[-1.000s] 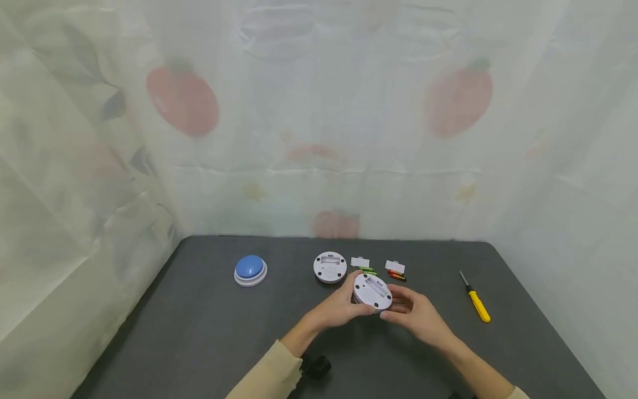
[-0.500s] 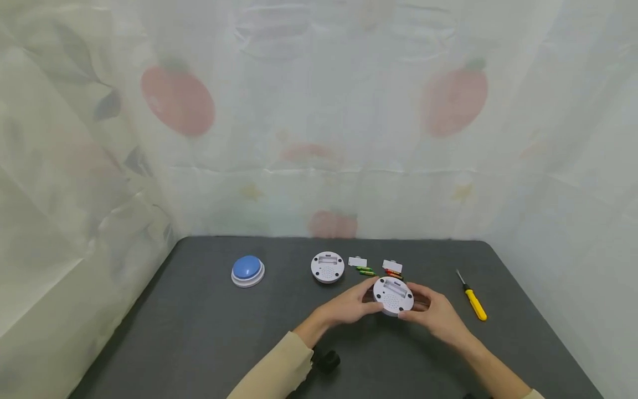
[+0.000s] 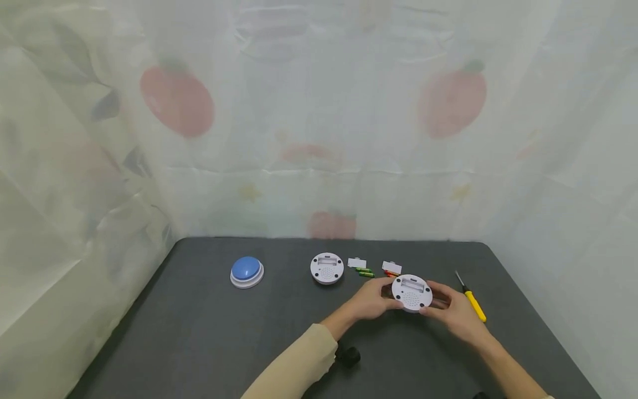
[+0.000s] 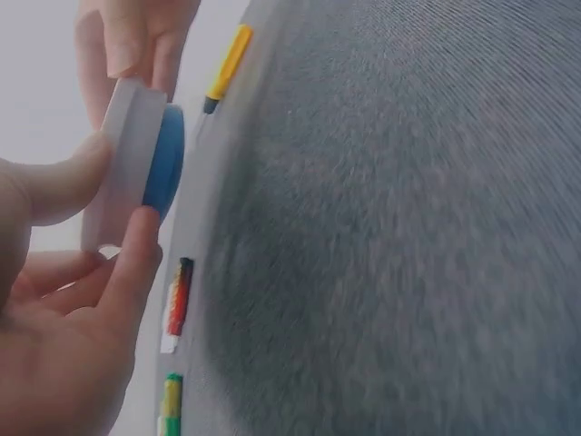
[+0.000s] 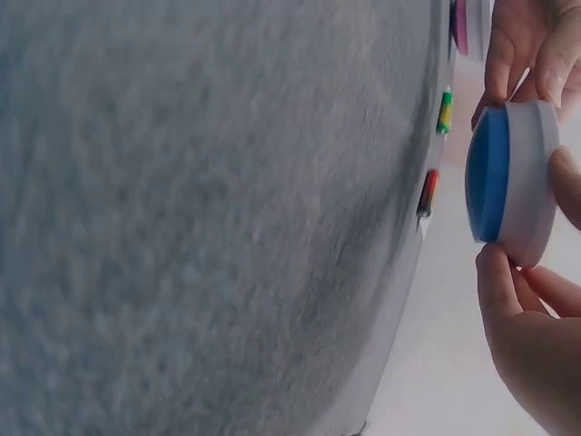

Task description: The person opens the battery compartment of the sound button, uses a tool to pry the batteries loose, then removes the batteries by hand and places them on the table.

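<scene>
Between my two hands is a round white push button (image 3: 411, 292) with a blue dome (image 4: 166, 163), held upside down above the table. Its underside faces up, showing an uncovered battery slot, several dark feet or screw spots and a speaker grille. My left hand (image 3: 371, 299) grips its left edge, thumb on the near rim and fingers beneath. My right hand (image 3: 456, 313) pinches the opposite edge in the same way. Just behind the button lie red batteries (image 3: 392, 274), partly hidden by it, and a white battery cover (image 3: 391, 267).
Another upturned button (image 3: 327, 268) sits at the back, with a second white cover (image 3: 356, 262) and green batteries (image 3: 366, 272) beside it. An upright blue button (image 3: 246, 271) stands at the left. A yellow-handled screwdriver (image 3: 474, 305) lies right of my right hand.
Both hands have carried the button to the right, from in front of the green batteries to in front of the red ones. Its underside has turned slightly. Things on the table stay put.
</scene>
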Tool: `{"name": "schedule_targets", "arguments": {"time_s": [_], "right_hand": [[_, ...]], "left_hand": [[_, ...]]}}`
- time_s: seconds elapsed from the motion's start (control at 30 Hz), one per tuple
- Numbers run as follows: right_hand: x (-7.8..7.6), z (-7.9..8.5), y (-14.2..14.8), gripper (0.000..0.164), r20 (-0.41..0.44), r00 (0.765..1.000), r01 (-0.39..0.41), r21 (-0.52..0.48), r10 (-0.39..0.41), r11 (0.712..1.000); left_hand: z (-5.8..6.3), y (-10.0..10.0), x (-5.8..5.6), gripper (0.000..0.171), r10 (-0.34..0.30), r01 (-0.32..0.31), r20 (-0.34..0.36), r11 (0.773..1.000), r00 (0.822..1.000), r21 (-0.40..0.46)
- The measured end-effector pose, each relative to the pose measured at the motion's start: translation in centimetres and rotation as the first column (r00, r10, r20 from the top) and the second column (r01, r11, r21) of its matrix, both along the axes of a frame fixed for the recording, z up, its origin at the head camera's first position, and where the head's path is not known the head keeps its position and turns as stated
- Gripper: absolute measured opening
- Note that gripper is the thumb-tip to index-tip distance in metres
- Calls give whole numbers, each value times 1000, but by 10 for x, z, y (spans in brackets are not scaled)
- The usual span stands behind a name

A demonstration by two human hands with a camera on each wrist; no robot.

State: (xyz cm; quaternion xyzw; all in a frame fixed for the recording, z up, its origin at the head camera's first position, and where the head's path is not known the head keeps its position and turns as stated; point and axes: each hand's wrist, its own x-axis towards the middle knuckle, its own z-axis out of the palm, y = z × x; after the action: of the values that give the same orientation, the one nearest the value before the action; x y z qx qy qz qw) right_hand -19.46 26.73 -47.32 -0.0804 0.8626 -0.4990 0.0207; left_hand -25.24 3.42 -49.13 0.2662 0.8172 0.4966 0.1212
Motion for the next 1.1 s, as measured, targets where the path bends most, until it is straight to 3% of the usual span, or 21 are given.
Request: {"name": "schedule_targets", "arguments": {"time_s": [0.37,0.6,0.83,1.1], "right_hand": [[-12,-7,15,70,-32,998,54,62,-52,997],[-14,-11,18,67,-35,995,95,168,-90,981],[-23,-12,22,61,-79,989,142,247,-126,958],[-33,-12,19,57,-107,979,198,255,-175,946]], "left_hand": [[-9,32,-10,45,121,-122,-51,992,991,-31],[-14,47,-10,39,167,-173,-76,981,983,-91],[-10,61,-13,21,236,-258,-151,954,960,-152],[-6,69,-16,18,326,-362,-191,911,926,-196]]}}
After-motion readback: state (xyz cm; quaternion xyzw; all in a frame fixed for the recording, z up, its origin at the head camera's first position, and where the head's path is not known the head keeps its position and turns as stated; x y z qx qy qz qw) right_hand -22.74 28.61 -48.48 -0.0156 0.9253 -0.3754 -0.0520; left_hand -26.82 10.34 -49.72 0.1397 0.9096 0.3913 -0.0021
